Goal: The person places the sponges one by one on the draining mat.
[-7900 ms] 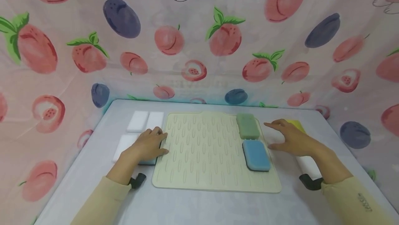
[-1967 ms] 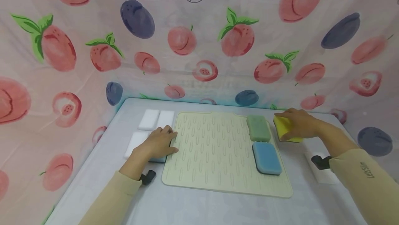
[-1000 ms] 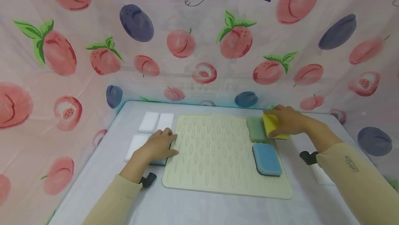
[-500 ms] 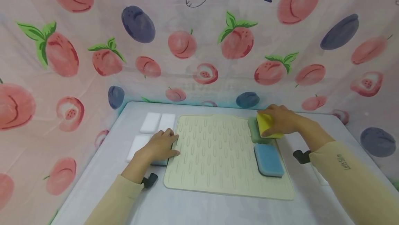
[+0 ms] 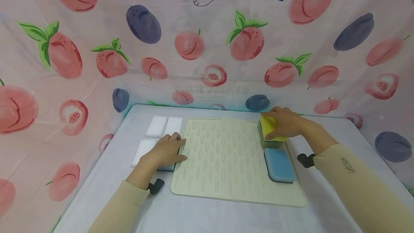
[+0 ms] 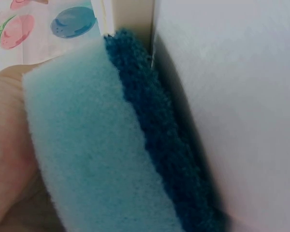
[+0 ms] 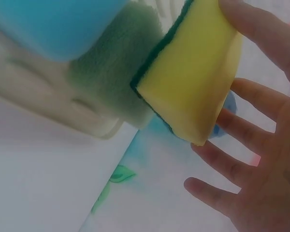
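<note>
The right hand [image 5: 284,123] pinches a yellow sponge [image 5: 271,129] between thumb and index finger, the other fingers spread loose, and holds it over the green sponge [image 5: 262,136] at the far right corner of the pale ribbed mat [image 5: 220,157]; the wrist view shows the yellow sponge's dark green scouring side facing down, just above the green one, and I cannot tell if they touch. A blue sponge [image 5: 279,164] lies on the mat just nearer along its right edge. The left hand [image 5: 165,150] rests at the mat's left edge, its fingers curled over a light blue sponge [image 6: 96,145] with a dark blue scouring layer, which stands against the mat's side. 3 white sponges [image 5: 161,127] lie on the table [image 5: 226,218] near its far left corner, beside that hand.
</note>
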The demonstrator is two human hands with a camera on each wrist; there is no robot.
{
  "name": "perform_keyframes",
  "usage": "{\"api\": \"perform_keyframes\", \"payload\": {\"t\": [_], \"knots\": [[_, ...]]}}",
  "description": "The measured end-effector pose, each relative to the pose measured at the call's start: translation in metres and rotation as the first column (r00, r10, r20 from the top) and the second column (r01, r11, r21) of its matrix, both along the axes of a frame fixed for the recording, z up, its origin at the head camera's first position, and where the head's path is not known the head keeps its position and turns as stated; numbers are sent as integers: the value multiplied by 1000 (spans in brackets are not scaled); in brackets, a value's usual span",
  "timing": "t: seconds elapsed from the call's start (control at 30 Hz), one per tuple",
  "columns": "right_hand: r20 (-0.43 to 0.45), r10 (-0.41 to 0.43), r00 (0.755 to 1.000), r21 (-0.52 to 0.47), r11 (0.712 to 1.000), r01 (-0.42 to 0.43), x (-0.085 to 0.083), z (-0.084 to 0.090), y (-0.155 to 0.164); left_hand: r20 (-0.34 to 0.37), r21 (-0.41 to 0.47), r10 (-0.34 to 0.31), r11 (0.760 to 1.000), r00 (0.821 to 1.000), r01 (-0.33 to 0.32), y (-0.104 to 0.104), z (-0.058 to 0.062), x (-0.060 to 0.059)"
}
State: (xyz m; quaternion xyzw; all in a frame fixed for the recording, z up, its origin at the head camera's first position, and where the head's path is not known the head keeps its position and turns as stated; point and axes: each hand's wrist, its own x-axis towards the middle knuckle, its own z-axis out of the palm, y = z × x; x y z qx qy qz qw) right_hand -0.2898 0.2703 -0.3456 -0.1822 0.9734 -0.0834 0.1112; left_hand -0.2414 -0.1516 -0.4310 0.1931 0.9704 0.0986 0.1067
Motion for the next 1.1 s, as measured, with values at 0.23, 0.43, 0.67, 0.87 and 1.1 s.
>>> {"api": "perform_keyframes", "payload": {"t": [0.23,0.43,0.67,0.87,1.1], "knots": [[1,4,1000,22,1000,-4,-3,1,-9,3,-8,3,1000,1000,-3,0,0,-1],[0,18,1000,28,999,-18,-8,0,-15,4,-7,9,1000,1000,-9,0,-1,-2],[24,-9,1000,36,999,9,-10,-1,-25,6,-4,10,1000,1000,-10,1,-2,-3],[23,-5,1000,37,999,4,-14,-4,-32,4,1,7,1000,1000,-7,1,-2,-3],[30,-7,1000,44,999,6,-19,-5,-43,0,4,9,1000,1000,-9,1,-2,-3]]}}
